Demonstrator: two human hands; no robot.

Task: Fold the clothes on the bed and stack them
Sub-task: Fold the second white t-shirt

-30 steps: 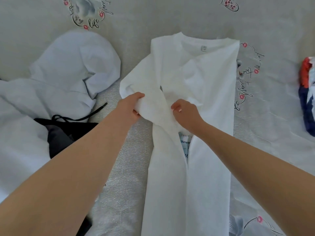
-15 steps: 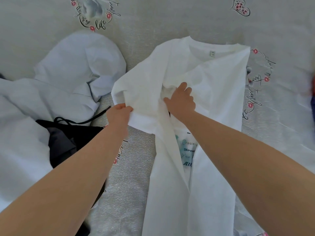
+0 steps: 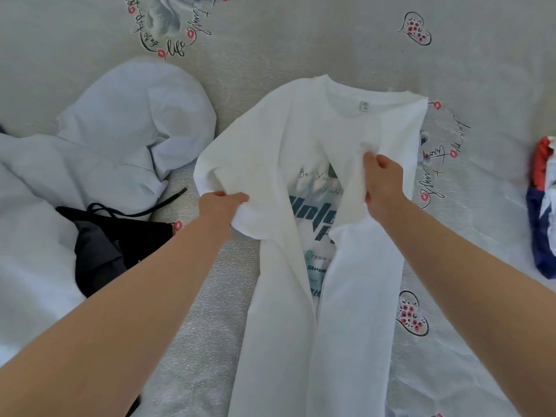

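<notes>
A white T-shirt (image 3: 301, 139) lies on the bed with its collar far from me and both sides folded in towards the middle. A teal and black print shows in the gap between the folds. My left hand (image 3: 224, 206) grips the edge of the left sleeve. My right hand (image 3: 383, 183) pinches the right sleeve's fabric over the chest and holds it to the right. A pale blue garment (image 3: 120, 133) lies crumpled at the left, with a black garment (image 3: 111, 245) and its drawstring in front of it.
The bed is covered by a grey sheet (image 3: 331, 40) printed with hearts and script. A red, white and blue cloth (image 3: 544, 206) sits at the right edge. Bare sheet stretches beyond the shirt's collar.
My right hand has moved right, drawing the right sleeve fold off the middle and baring more of the print. My left hand stays at the left sleeve's hem.
</notes>
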